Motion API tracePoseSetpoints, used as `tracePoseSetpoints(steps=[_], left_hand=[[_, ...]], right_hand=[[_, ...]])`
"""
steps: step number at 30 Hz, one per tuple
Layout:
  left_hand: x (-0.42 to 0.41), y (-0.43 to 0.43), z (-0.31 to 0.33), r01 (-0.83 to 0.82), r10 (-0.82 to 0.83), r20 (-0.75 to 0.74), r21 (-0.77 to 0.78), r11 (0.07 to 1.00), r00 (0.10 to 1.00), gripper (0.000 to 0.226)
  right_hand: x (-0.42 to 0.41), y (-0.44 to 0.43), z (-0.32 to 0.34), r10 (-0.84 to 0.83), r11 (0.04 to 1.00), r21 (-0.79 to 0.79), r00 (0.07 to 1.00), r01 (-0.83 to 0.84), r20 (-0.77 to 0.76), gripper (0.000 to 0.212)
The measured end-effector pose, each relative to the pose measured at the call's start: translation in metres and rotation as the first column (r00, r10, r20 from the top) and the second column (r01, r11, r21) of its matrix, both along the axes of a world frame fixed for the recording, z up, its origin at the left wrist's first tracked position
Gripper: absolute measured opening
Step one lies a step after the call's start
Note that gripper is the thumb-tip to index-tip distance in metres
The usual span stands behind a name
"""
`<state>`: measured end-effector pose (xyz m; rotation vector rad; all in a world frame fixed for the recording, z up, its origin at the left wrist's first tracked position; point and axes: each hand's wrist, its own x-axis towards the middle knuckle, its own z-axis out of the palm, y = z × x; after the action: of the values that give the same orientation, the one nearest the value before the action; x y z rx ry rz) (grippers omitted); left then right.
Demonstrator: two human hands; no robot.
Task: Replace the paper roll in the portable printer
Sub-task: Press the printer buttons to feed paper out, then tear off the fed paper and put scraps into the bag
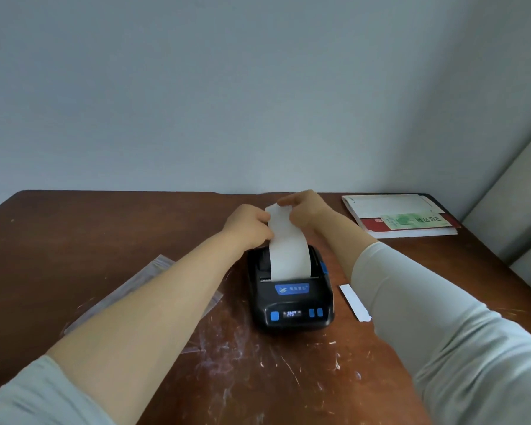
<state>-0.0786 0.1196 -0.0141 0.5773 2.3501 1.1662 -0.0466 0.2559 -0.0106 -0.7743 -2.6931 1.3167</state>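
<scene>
Your portable printer sits near the middle of the brown wooden table, its black body facing you with the blue label and blue buttons on the near side and a small lit display between the buttons. A strip of white paper rises out of the slot at the printer's top and curves up and away from you. Your left hand pinches the left edge of the strip near its upper end, fingers closed on it. Your right hand holds the top right corner of the same strip, fingertips closed on the paper. Both hands are above and just behind the printer, close together with the strip between them. The roll itself cannot be seen; only the fed-out length shows. Whether the printer's lid is fully latched cannot be told from this angle. A small torn piece of white paper lies flat on the table just right of the printer, partly beside your right sleeve. A clear plastic bag lies on the table to the left, partly under your left forearm. A stack of papers and booklets rests at the far right corner of the table, well apart from the printer.
</scene>
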Motion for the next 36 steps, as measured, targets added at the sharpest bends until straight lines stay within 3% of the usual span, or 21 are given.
tracePoseSetpoints(steps=[2, 4, 8, 11, 18, 24, 27, 30, 33, 36], left_hand=[[0.004, -0.001, 0.002, -0.012, 0.012, -0.01, -0.02, 1.0, 1.0, 0.024], [0.005, -0.003, 0.002, -0.03, 0.03, -0.017, 0.007, 1.0, 0.999, 0.032], [0.015, -0.013, 0.011, -0.051, 0.054, -0.02, 0.122, 0.991, 0.998, 0.02], [0.026, -0.021, 0.02, -0.075, 0.081, -0.028, 0.164, 0.984, 0.996, 0.024], [0.061, -0.049, 0.03, -0.101, 0.116, -0.061, 0.212, 0.972, 0.991, 0.028], [0.083, -0.077, 0.014, -0.193, 0.231, -0.198, 0.196, 0.962, 0.953, 0.035], [0.098, -0.08, 0.012, -0.202, 0.261, -0.265, 0.23, 0.952, 0.928, 0.038], [0.114, -0.071, 0.014, -0.139, 0.206, -0.286, 0.239, 0.961, 0.936, 0.039], [0.127, -0.061, 0.015, -0.067, 0.135, -0.292, 0.232, 0.97, 0.947, 0.045], [0.135, -0.055, 0.017, -0.025, 0.092, -0.288, 0.229, 0.973, 0.953, 0.047]], right_hand=[[0.005, -0.003, 0.002, 0.026, 0.997, 0.067, 0.999, -0.028, 0.037, 0.055], [0.011, -0.004, 0.001, 0.027, 0.996, 0.08, 0.999, -0.03, 0.036, 0.056], [0.028, -0.004, 0.004, -0.049, 0.996, 0.075, 0.997, 0.053, -0.054, 0.052], [0.049, -0.008, 0.012, -0.081, 0.991, 0.093, 0.989, 0.093, -0.12, 0.045], [0.104, -0.008, 0.024, -0.213, 0.966, 0.093, 0.944, 0.243, -0.254, 0.052], [0.154, 0.006, 0.013, -0.29, 0.92, 0.198, 0.928, 0.337, -0.235, 0.05], [0.175, 0.011, 0.003, -0.369, 0.892, 0.218, 0.916, 0.397, -0.157, 0.045], [0.186, 0.006, -0.006, -0.346, 0.899, 0.311, 0.935, 0.308, 0.075, 0.003], [0.188, -0.003, -0.013, -0.34, 0.899, 0.382, 0.891, 0.214, 0.302, 0.036], [0.182, -0.003, -0.016, -0.337, 0.9, 0.395, 0.869, 0.185, 0.362, 0.041]])
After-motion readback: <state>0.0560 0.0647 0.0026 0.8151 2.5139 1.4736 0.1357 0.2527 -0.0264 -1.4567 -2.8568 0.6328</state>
